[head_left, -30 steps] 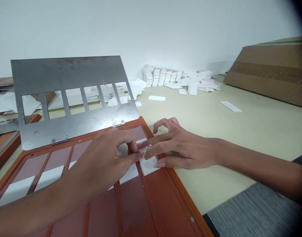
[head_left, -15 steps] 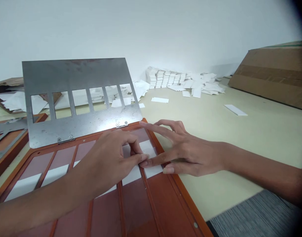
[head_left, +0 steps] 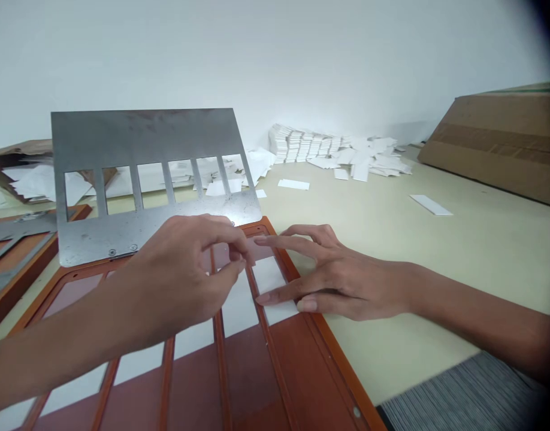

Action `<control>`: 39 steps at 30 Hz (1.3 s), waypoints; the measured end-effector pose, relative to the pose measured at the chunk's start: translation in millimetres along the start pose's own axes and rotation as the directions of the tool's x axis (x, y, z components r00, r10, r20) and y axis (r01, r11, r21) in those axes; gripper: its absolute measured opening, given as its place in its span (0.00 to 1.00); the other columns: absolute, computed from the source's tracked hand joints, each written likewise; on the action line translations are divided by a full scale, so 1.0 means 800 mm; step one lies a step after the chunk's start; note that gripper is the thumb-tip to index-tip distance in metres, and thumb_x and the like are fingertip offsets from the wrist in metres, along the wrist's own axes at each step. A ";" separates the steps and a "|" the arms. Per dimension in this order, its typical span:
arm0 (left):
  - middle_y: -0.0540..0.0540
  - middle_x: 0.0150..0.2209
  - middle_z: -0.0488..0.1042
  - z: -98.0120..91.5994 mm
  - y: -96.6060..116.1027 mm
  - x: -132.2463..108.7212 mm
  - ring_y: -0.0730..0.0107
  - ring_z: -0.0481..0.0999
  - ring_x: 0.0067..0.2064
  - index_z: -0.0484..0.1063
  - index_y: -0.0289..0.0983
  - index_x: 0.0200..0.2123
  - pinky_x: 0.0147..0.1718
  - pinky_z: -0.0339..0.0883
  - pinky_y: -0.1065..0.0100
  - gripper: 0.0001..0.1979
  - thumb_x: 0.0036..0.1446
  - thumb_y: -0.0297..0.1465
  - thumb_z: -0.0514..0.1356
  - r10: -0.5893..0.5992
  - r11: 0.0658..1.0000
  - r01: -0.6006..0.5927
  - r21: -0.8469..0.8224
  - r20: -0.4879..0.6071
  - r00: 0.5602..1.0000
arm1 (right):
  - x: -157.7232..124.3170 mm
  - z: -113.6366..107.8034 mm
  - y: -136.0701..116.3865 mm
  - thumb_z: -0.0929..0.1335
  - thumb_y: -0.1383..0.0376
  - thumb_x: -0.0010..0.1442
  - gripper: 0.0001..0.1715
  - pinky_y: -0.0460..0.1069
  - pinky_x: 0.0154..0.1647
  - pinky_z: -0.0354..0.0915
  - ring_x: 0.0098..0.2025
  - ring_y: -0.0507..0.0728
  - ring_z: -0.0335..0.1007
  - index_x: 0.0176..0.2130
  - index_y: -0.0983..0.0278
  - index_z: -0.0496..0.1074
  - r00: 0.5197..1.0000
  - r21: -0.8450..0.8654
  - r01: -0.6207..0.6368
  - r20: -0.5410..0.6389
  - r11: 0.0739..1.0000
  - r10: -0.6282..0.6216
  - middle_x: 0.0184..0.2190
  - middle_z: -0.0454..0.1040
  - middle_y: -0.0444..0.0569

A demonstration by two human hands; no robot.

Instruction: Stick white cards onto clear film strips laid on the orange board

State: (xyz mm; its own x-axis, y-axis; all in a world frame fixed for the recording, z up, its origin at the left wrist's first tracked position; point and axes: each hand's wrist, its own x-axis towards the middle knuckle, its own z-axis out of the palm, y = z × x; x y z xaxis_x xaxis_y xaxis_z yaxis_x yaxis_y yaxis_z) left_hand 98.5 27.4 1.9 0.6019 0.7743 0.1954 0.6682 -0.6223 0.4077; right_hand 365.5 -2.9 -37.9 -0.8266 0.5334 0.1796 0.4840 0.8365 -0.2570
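A red-orange slotted tray (head_left: 322,359) lies before me, with white cards (head_left: 239,302) in its narrow channels. Pinkish, glossy strips show in the channels above and below the cards. My right hand (head_left: 333,275) rests over the tray's right edge, fingers apart; its fingertips touch the white card (head_left: 268,275) in the rightmost channel and the divider beside it. My left hand (head_left: 203,263) hovers over the neighbouring channels, thumb and forefinger drawn together near the top of that card. Whatever they pinch is too small to make out. A hinged metal plate (head_left: 144,134) with rectangular windows stands raised at the tray's back edge.
Stacked white cards (head_left: 302,143) and loose ones (head_left: 374,158) lie by the wall. Single cards (head_left: 430,205) are on the table. A cardboard box (head_left: 499,143) stands right, an open box of papers (head_left: 30,173) left. Another tray (head_left: 27,263) sits at left, a grey ribbed mat (head_left: 468,392) lower right.
My left hand has moved up and left, away from my right fingertips, uncovering more of the rightmost card and lower cards. My right hand has stayed nearly still. The view has shifted slightly.
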 end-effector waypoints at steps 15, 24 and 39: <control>0.46 0.37 0.77 0.001 0.011 -0.004 0.60 0.75 0.42 0.82 0.43 0.34 0.41 0.69 0.60 0.21 0.50 0.19 0.52 0.370 0.909 -0.396 0.129 0.184 0.911 | -0.007 -0.001 0.002 0.60 0.60 0.74 0.21 0.61 0.69 0.47 0.68 0.61 0.51 0.57 0.60 0.76 0.979 0.056 0.085 -0.192 0.995 -0.073 0.72 0.52 0.48; 0.49 0.37 0.78 -0.015 -0.012 0.027 0.67 0.75 0.34 0.80 0.44 0.32 0.31 0.64 0.66 0.13 0.64 0.33 0.55 0.080 0.994 -0.091 0.062 0.167 0.983 | -0.004 -0.002 -0.002 0.62 0.60 0.73 0.19 0.61 0.70 0.46 0.69 0.60 0.48 0.56 0.60 0.77 0.985 0.072 0.059 -0.166 0.996 -0.046 0.71 0.56 0.50; 0.43 0.33 0.77 -0.010 -0.002 0.077 0.65 0.72 0.26 0.73 0.40 0.33 0.18 0.53 0.69 0.09 0.58 0.39 0.60 -0.085 0.996 0.074 0.044 0.439 0.894 | -0.007 0.001 0.000 0.65 0.55 0.71 0.19 0.62 0.68 0.47 0.68 0.63 0.49 0.54 0.57 0.78 0.983 0.043 0.049 -0.177 0.998 -0.041 0.70 0.57 0.51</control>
State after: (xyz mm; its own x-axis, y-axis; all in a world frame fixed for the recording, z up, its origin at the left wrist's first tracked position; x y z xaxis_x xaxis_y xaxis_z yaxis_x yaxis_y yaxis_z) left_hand 130.8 76.9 20.2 0.6734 0.6950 -0.2519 0.7292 -0.5682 0.3814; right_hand 369.7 -6.0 -39.8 -0.7818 0.5125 0.3552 0.4299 0.8556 -0.2884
